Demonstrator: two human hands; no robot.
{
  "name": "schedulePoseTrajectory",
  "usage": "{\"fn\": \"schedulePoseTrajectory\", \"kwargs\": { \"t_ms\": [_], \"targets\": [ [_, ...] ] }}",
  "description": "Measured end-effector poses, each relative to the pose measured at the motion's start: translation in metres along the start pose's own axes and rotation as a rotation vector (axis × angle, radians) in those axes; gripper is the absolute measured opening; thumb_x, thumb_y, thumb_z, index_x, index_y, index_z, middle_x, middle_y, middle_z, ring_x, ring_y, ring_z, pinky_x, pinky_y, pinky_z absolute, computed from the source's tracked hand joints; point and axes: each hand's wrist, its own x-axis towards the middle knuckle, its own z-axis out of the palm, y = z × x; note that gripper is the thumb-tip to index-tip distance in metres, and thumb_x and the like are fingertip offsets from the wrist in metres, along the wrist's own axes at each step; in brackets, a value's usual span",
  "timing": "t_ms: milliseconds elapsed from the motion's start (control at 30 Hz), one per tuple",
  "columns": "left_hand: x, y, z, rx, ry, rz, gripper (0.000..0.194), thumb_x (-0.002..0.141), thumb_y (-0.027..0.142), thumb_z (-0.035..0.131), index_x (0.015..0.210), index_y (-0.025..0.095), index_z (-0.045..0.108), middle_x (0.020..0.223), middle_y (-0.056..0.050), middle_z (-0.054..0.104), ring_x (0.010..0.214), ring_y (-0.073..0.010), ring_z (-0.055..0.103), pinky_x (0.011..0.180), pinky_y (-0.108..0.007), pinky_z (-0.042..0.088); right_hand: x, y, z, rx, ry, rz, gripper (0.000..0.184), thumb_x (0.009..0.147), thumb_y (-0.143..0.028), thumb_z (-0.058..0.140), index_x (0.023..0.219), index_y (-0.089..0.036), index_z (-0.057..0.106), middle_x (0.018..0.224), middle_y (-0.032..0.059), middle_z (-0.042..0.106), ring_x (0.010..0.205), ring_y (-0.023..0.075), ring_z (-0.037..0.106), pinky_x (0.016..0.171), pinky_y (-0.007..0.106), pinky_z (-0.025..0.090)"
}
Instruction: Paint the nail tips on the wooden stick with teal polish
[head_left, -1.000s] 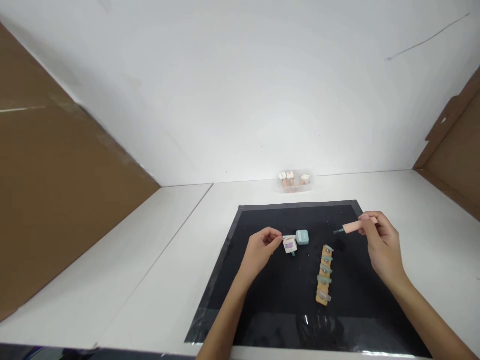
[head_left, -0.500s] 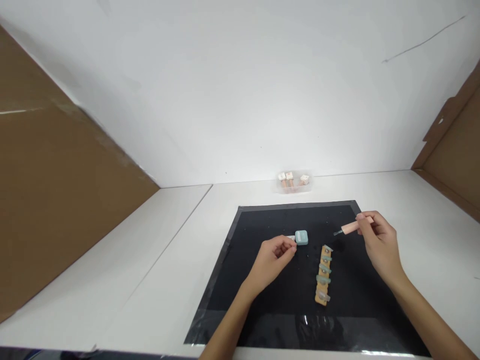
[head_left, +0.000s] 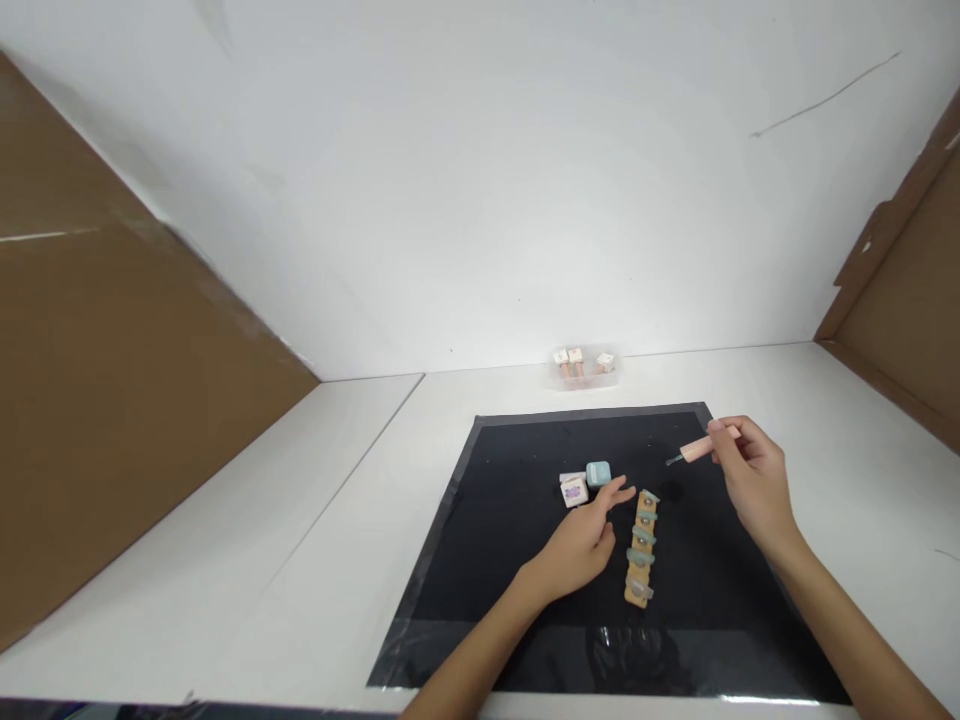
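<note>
Right hand (head_left: pixel 750 470) pinching a pink brush (head_left: pixel 697 448) over a black mat (head_left: pixel 517 440)

The right hand is gripping the brush by its handle between thumb and fingers, the bristles pointing left, apart from a wooden strip (head_left: pixel 639 573). The strip is lying on the mat and carrying five nail tips (head_left: pixel 641 557), four greenish and the nearest one clear. The left hand (head_left: pixel 581 550) is spreading its fingers and gripping nothing that shows; they are pointing at the strip's far end, but I cannot tell whether they are touching it. Just beyond that hand, a teal block (head_left: pixel 598 474) and a white block (head_left: pixel 574 491) with purple print are sitting together. Behind the mat, a clear tray (head_left: pixel 592 381) is holding white-and-pink bottles (head_left: pixel 575 357).
</note>
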Motion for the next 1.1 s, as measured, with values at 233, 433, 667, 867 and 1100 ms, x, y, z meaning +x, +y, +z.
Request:
{"fn": "schedulePoseTrajectory", "kwargs": {
  "t_ms": [233, 433, 667, 867, 1100],
  "targets": [
    [0.013, 0.001, 0.006, -0.085, -0.062, -0.010, 0.085, 0.068, 0.002, 0.039, 0.146, 0.026, 0.014, 0.143, -0.013, 0.045, 0.047, -0.0047, 0.037, 0.057, -0.024, 0.038, -0.002, -0.005, -0.002, 0.020, -0.029, -0.009, 0.031, 0.079, -0.048, 0.059, 0.065, -0.021, 0.056, 0.054, 0.0004, 0.062, 0.045, 0.0133, 0.044, 0.046, 0.026, 0.036],
    [0.018, 0.002, 0.009, -0.181, -0.093, -0.072, 0.082, 0.068, 0.001, 0.038, 0.144, 0.026, 0.020, 0.142, -0.011, 0.046, 0.045, -0.0021, 0.038, 0.051, -0.020, 0.038, -0.003, -0.004, -0.003, 0.022, -0.033, -0.015, 0.031, 0.079, -0.048, 0.059, 0.065, -0.021, 0.056, 0.053, -0.0002, 0.062, 0.045, 0.0133, 0.045, 0.045, 0.026, 0.035],
    [-0.006, 0.014, 0.017, -0.051, 0.047, -0.094, 0.073, 0.074, 0.004, 0.038, 0.145, 0.015, 0.023, 0.138, -0.013, 0.049, 0.103, -0.0185, 0.057, 0.096, -0.036, 0.041, -0.003, -0.003, -0.005, 0.012, -0.040, -0.010, 0.030, 0.080, -0.048, 0.059, 0.065, -0.021, 0.056, 0.056, 0.0014, 0.067, 0.046, 0.0139, 0.046, 0.047, 0.027, 0.038],
    [-0.040, 0.010, 0.020, -0.131, 0.084, -0.234, 0.077, 0.075, 0.005, 0.043, 0.146, 0.025, 0.022, 0.134, -0.009, 0.052, 0.076, -0.0123, 0.055, 0.083, -0.031, 0.045, -0.002, 0.000, -0.006, 0.009, -0.057, -0.008, 0.027, 0.081, -0.045, 0.058, 0.069, -0.021, 0.058, 0.058, 0.0020, 0.068, 0.047, 0.0139, 0.045, 0.046, 0.027, 0.037],
    [-0.039, 0.012, 0.006, -0.294, -0.070, -0.225, 0.087, 0.068, 0.004, 0.053, 0.144, 0.031, 0.021, 0.144, -0.011, 0.042, 0.055, -0.0033, 0.036, 0.056, -0.021, 0.038, -0.004, -0.003, -0.005, 0.012, -0.064, -0.017, 0.029, 0.079, -0.047, 0.059, 0.067, -0.021, 0.058, 0.053, 0.0003, 0.062, 0.047, 0.0143, 0.044, 0.046, 0.027, 0.037]
  ]
}}
